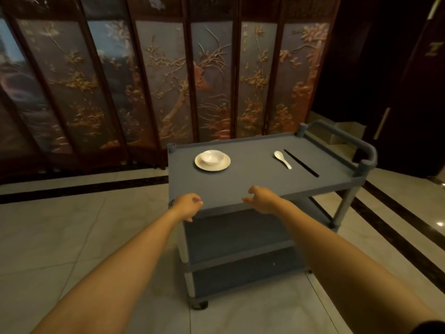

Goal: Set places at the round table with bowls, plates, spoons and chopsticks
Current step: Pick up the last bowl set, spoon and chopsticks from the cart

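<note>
A white bowl (212, 157) sits on a cream plate (222, 165) on the left part of a grey cart's top shelf (252, 179). Toward the shelf's right end lie a white spoon (282, 159) and a pair of black chopsticks (301, 163), side by side and apart. My left hand (188, 205) hovers at the shelf's near left corner with fingers curled and nothing in it. My right hand (262, 198) reaches over the near edge, fingers apart and empty. Neither hand touches the tableware. The round table is not in view.
The cart has two lower shelves (236, 239), wheels, and a handle (356, 143) at its right end. A carved folding screen (168, 75) stands behind it. Pale tiled floor (72, 227) with dark stripes surrounds the cart. A dark door (397, 88) is at the right.
</note>
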`<state>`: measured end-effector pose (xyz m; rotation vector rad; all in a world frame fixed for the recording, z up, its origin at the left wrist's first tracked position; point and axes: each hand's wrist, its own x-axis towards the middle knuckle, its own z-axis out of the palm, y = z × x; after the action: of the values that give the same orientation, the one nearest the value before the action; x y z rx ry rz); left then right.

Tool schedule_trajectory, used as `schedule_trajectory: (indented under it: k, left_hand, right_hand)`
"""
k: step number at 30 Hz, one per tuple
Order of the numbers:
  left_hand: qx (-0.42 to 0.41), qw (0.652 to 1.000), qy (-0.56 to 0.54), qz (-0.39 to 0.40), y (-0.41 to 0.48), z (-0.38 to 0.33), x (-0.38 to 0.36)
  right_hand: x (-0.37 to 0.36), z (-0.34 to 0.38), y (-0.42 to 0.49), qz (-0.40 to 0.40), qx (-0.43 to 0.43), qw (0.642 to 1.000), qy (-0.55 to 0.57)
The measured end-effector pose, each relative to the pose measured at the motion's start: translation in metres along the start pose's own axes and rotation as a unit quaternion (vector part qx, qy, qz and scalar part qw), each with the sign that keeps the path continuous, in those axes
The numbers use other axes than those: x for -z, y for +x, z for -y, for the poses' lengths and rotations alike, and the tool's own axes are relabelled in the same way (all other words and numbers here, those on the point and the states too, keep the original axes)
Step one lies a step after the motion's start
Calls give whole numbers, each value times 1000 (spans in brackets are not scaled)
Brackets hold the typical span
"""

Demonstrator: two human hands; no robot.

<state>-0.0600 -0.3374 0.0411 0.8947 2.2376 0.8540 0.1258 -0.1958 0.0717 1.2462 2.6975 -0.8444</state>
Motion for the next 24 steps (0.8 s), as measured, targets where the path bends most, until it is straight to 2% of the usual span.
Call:
schedule_trajectory:
  k: [5,14,24]
  left_hand:
    - [13,1000,5,-15,88,-19,19]
    - [88,993,-59,-58,219,-36,29]
    - [183,970,-129,-91,325,-25,15]
  right_hand:
    - [20,8,86,15,0,1000,8]
    - [51,6,233,54,-13,998,8]
    - [40,-12,372,107,-39,993,27]
